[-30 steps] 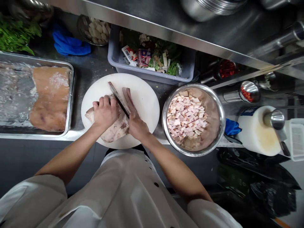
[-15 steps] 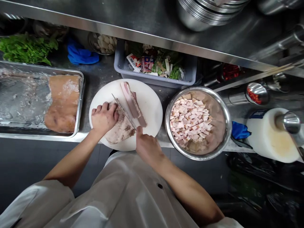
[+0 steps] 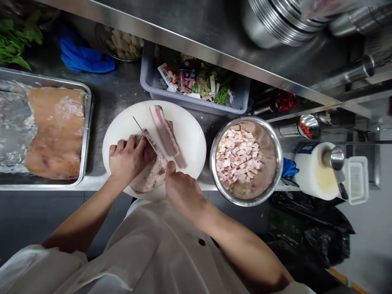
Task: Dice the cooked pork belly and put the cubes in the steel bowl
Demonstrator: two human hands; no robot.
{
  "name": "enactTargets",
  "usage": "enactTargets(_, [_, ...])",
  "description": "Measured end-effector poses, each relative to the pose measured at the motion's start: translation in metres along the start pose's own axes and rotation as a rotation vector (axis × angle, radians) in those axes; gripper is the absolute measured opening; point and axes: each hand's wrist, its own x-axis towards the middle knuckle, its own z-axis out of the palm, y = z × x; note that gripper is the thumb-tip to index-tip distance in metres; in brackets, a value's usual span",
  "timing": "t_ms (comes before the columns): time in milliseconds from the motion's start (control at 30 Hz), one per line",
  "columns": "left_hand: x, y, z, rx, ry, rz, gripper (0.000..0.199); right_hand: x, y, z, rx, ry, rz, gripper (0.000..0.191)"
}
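A round white cutting board lies on the counter. My left hand, fingers bent, presses on a slab of meat on the board. My right hand is wrapped round the handle of a knife, whose blade slants up and left along the slab's edge, close to my left fingertips. Beyond the blade lie long cut strips of meat. Diced meat partly fills a steel bowl right of the board.
On the left, a metal tray holds a large piece of meat. Behind the board stands a grey bin of scraps. A steel shelf edge crosses above it. A white jug stands at the right.
The view has shifted, bringing more of the counter's right end into sight. My hands stay on the slab and knife, and the blade still lies along the slab's edge.
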Motion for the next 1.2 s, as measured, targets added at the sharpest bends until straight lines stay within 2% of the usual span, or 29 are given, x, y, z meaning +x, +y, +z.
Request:
enactTargets(200, [0.0,-0.005,0.003,-0.075,-0.023,0.011,0.044,0.034,-0.017,-0.033,0.047,-0.086,-0.008,0.048])
enactTargets(333, [-0.001,-0.009,0.009,-0.086,-0.026,0.036,0.047,0.058,-0.029,-0.04,0.013,-0.126,0.03,0.047])
enactTargets(433, [-0.003,-0.011,0.012,-0.078,-0.022,0.046,0.047,0.073,-0.031,-0.031,-0.05,-0.114,0.046,0.045])
enactTargets(633, [-0.004,-0.01,0.012,-0.134,-0.02,0.008,0.047,0.096,-0.023,0.009,-0.19,-0.091,0.108,0.042])
enactTargets(733, [-0.004,-0.01,0.012,-0.17,-0.029,0.003,0.047,0.104,-0.022,0.021,-0.188,-0.064,0.122,0.038])
enactTargets(900, [-0.003,-0.009,0.012,-0.153,-0.011,0.004,0.046,0.107,-0.024,0.015,-0.094,-0.026,0.09,0.04])
enactTargets(1100, [-0.004,-0.005,0.008,-0.087,0.0,-0.008,0.047,0.096,-0.028,0.0,-0.008,0.032,-0.009,0.038])
enactTargets(1200, [-0.006,-0.002,0.009,-0.048,0.011,-0.003,0.048,0.084,-0.027,-0.011,0.009,0.015,-0.021,0.044])
